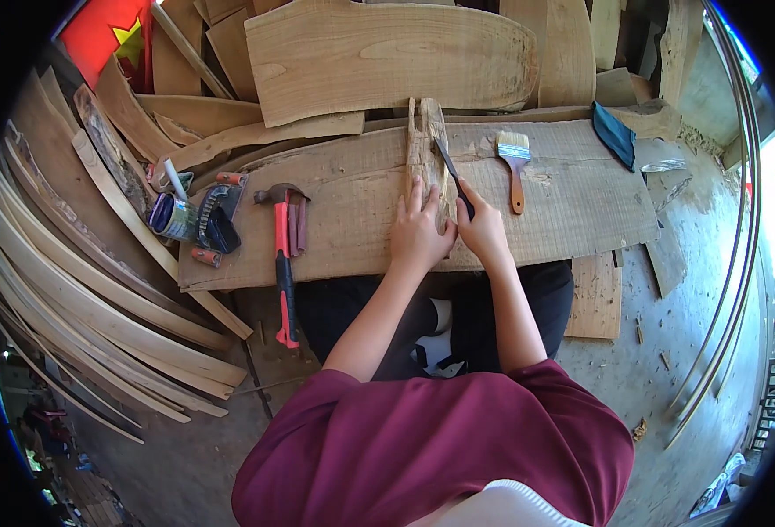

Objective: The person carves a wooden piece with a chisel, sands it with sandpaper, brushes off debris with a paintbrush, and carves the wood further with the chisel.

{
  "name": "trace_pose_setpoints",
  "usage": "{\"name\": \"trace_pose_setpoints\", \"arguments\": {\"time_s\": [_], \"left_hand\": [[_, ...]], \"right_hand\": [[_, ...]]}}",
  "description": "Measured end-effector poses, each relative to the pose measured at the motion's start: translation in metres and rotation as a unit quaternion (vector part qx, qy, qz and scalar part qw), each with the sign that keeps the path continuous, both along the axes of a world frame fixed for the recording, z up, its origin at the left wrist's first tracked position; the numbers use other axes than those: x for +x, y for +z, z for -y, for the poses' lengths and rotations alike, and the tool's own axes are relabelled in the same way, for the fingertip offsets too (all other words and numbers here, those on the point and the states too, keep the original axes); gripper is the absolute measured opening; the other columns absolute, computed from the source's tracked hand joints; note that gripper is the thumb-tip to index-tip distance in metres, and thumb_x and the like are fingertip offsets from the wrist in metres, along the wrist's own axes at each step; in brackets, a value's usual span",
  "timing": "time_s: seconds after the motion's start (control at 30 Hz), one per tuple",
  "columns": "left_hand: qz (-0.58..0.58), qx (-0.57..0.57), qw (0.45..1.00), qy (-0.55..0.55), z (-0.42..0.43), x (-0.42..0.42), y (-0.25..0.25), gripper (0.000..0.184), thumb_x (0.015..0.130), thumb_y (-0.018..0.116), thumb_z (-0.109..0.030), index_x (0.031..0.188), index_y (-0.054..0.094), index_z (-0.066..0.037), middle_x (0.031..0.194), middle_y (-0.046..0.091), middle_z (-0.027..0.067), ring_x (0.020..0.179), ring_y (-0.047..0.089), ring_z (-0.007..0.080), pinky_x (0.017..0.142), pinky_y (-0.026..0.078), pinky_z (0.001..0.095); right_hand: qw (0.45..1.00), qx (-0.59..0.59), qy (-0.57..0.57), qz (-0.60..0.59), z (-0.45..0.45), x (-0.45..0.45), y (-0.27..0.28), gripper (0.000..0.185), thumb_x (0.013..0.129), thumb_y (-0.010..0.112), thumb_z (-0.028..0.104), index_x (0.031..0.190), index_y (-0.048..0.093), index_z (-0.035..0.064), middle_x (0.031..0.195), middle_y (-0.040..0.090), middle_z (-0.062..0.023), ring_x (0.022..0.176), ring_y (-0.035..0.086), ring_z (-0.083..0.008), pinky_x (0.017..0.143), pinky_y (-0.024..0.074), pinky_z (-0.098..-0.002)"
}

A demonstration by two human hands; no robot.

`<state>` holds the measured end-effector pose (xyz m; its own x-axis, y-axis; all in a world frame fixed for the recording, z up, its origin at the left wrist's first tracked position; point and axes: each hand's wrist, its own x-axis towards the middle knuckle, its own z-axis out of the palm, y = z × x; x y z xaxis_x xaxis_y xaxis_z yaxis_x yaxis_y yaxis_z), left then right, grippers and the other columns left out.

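Note:
A rough, weathered piece of wood [424, 149] with a notch at its far end lies on a broad plank [343, 189]. My left hand [418, 230] rests on its near part, fingers spread and pressing down. Closed around the dark handle of a slim tool [444, 158], my right hand [482, 230] holds its blade against the wood's right side. To the right lies a paintbrush [515, 171] with a brown handle. On the left, a hammer [283, 255] with a red and black handle lies beside folded brown strips [298, 227].
A clamp-like black tool [218, 220] and a can [174, 215] are at the plank's left. Curved boards [97, 299] are stacked far left. A dark green cloth [614, 136] lies at the right end. Large slabs [387, 61] stand behind.

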<state>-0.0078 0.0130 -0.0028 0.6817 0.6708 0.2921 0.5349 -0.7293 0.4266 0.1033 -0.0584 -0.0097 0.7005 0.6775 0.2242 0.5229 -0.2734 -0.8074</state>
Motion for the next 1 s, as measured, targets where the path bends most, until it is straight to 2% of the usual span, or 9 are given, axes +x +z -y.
{"name": "trace_pose_setpoints", "arguments": {"time_s": [0.17, 0.4, 0.47, 0.7, 0.93, 1.0], "left_hand": [[0.016, 0.007, 1.000, -0.008, -0.001, 0.000, -0.003, 0.064, 0.076, 0.062, -0.032, 0.134, 0.049, -0.008, 0.147, 0.035, 0.0183, 0.120, 0.045, 0.0491, 0.096, 0.046, 0.0476], [0.029, -0.001, 1.000, -0.007, -0.001, 0.001, -0.005, 0.063, 0.076, 0.061, -0.031, 0.134, 0.050, -0.009, 0.146, 0.036, 0.0181, 0.120, 0.045, 0.0486, 0.097, 0.045, 0.0475], [0.014, 0.033, 0.999, 0.006, -0.001, 0.001, -0.005, 0.062, 0.076, 0.063, -0.031, 0.133, 0.051, -0.010, 0.145, 0.037, 0.0174, 0.118, 0.050, 0.0401, 0.095, 0.047, 0.0447], [0.000, 0.015, 1.000, 0.009, 0.001, 0.000, -0.003, 0.062, 0.076, 0.063, -0.032, 0.132, 0.052, -0.010, 0.145, 0.037, 0.0169, 0.119, 0.049, 0.0393, 0.095, 0.047, 0.0448], [0.006, 0.023, 1.000, 0.007, 0.000, 0.002, -0.005, 0.061, 0.076, 0.064, -0.032, 0.132, 0.053, -0.009, 0.145, 0.037, 0.0167, 0.120, 0.049, 0.0381, 0.095, 0.047, 0.0442], [0.005, 0.029, 1.000, 0.007, -0.002, 0.001, -0.007, 0.061, 0.076, 0.064, -0.032, 0.132, 0.053, -0.009, 0.145, 0.037, 0.0172, 0.120, 0.049, 0.0380, 0.095, 0.047, 0.0441]], "right_hand": [[1.000, 0.027, -0.003, 0.014, -0.017, 0.017, -0.001, 0.037, 0.087, 0.056, 0.022, 0.123, 0.060, 0.0122, 0.086, 0.064, -0.0280, 0.084, 0.063, -0.0430, 0.073, 0.0511, -0.0453], [0.999, 0.039, 0.003, -0.010, 0.000, 0.009, -0.012, 0.038, 0.088, 0.057, 0.021, 0.124, 0.059, 0.0125, 0.088, 0.064, -0.0285, 0.085, 0.063, -0.0424, 0.074, 0.0514, -0.0443], [0.996, 0.082, 0.019, 0.008, 0.008, 0.003, -0.014, 0.038, 0.088, 0.057, 0.021, 0.125, 0.058, 0.0126, 0.089, 0.064, -0.0287, 0.086, 0.063, -0.0421, 0.074, 0.0513, -0.0441], [0.998, 0.055, -0.001, 0.007, -0.034, 0.022, -0.015, 0.039, 0.088, 0.056, 0.022, 0.126, 0.058, 0.0130, 0.090, 0.064, -0.0287, 0.087, 0.063, -0.0434, 0.075, 0.0513, -0.0452], [1.000, 0.026, -0.006, -0.016, -0.010, 0.008, -0.012, 0.040, 0.089, 0.056, 0.022, 0.128, 0.056, 0.0139, 0.089, 0.064, -0.0281, 0.086, 0.063, -0.0429, 0.074, 0.0510, -0.0456], [0.999, 0.013, 0.012, -0.050, 0.007, -0.001, -0.008, 0.040, 0.090, 0.056, 0.020, 0.130, 0.055, 0.0124, 0.105, 0.064, -0.0254, 0.100, 0.062, -0.0393, 0.084, 0.0497, -0.0390]]}}
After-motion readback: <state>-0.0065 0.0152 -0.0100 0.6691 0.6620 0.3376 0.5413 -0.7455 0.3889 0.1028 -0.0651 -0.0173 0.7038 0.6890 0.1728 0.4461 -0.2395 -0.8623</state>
